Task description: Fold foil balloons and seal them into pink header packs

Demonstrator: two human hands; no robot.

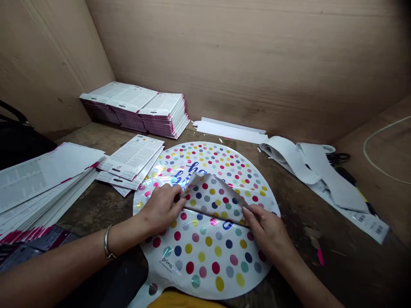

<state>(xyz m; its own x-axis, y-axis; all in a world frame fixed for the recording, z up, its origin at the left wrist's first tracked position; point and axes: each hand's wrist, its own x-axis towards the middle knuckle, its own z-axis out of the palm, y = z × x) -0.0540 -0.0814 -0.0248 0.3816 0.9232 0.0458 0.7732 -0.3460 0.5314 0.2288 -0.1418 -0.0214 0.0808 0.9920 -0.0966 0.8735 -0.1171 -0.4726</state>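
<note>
Left forearm [70, 265] closest in, reaching over the worktop [297, 192]; dotted foil balloon [205, 256] flat on it, raised foil flap [210, 196] between the hands.
Balloon's neck [150, 288] points back toward the person, off to their left. Flap's long axis runs crosswise, right end slightly nearer the body, peak pointing away. Left hand [162, 209] pinches its left end, narrow grip; right hand [268, 229] pinches the right end, thumb on top. Neither hand clearly nearer. Can't tell if flap is separate or part of the balloon.
</note>
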